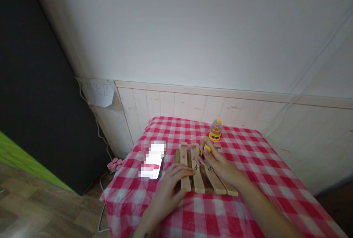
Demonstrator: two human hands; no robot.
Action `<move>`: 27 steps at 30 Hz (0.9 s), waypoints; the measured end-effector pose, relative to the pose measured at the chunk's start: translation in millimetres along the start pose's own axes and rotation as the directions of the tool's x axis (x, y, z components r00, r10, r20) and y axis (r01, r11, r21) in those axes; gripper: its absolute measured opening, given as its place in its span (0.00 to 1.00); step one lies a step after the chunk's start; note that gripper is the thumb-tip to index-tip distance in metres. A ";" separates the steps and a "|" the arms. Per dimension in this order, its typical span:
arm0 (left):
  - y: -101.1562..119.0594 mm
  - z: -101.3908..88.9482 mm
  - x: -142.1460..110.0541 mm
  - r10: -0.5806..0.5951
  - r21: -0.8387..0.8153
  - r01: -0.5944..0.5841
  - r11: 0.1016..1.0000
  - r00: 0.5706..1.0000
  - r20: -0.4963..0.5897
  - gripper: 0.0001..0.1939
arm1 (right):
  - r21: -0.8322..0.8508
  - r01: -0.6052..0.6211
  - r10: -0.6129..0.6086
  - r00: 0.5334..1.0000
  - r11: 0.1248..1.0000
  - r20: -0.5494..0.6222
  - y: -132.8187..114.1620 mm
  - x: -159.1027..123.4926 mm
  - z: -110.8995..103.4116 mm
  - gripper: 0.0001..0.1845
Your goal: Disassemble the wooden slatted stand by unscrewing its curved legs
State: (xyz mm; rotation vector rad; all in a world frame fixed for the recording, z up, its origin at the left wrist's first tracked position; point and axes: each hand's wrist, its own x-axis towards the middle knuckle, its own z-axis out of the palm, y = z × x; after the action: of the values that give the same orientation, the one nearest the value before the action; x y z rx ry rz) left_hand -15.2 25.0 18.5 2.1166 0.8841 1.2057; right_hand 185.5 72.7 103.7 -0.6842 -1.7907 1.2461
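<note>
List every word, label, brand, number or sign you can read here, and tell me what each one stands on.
None can be read.
Paper on the wall: faint marks, too blurred to read.
Phone screen: pixelated and overbright, unreadable.
Clear-and-yellow container: a dark patch near its base, too small to make out any lettering.
Yellow handle in the right hand: no lettering discernible.

The slats (198, 181) are tan, the tablecloth (256, 153) red-and-white checked
</note>
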 end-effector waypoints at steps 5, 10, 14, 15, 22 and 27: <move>1.1 0.2 0.6 0.007 -0.007 -0.007 1.000 1.000 0.005 0.21 | -0.206 0.115 -0.142 0.982 0.972 -0.121 -5.0 0.3 -7.9 0.23; 1.4 0.3 0.4 -0.013 -0.004 0.013 1.000 1.000 0.006 0.20 | -0.314 0.132 -0.167 0.982 0.940 -0.085 -12.1 -0.5 -14.8 0.24; 0.3 0.4 -0.9 -0.020 0.001 0.020 1.000 1.000 0.010 0.22 | -0.406 0.157 -0.214 0.972 0.900 -0.099 -10.0 -3.5 -15.4 0.24; 0.2 0.3 -1.3 -0.022 0.002 0.022 1.000 1.000 0.012 0.23 | -0.423 0.157 -0.225 0.967 0.892 -0.115 -8.6 -4.4 -15.4 0.23; -0.6 0.9 -1.5 -0.013 0.014 0.013 1.000 1.000 0.011 0.24 | -0.501 0.239 -0.331 0.938 0.832 -0.102 -6.4 -6.6 -14.6 0.18; -0.7 0.8 -0.7 -0.009 0.017 0.009 1.000 1.000 0.017 0.24 | -0.483 0.266 -0.324 0.945 0.834 -0.039 -8.4 -5.9 -11.8 0.11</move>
State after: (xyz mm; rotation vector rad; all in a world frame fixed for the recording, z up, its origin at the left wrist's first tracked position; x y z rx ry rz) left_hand -15.0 24.9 17.3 2.1310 0.8981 1.1776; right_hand 198.9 70.6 111.5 -0.6946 -2.0255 0.5458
